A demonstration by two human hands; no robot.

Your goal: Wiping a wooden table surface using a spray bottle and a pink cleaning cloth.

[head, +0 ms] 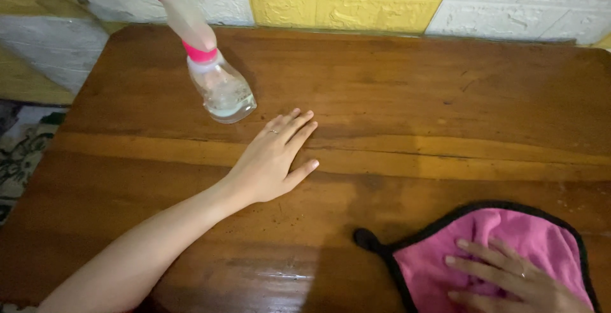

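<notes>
The right hand (509, 278) lay flat, fingers spread, pressing the cloth (503, 249) to the table (394, 97); nothing was clenched. The cloth looked soft, light and limp, probably best gathered beneath the palm. The left hand (270, 160) rested open and empty, with the bottle (216, 77) just beyond its fingertips.

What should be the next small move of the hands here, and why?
Probably the right hand, pressed flat on the pink cloth, should slide it across the wooden table. The left hand lies flat and empty beside the spray bottle.
</notes>
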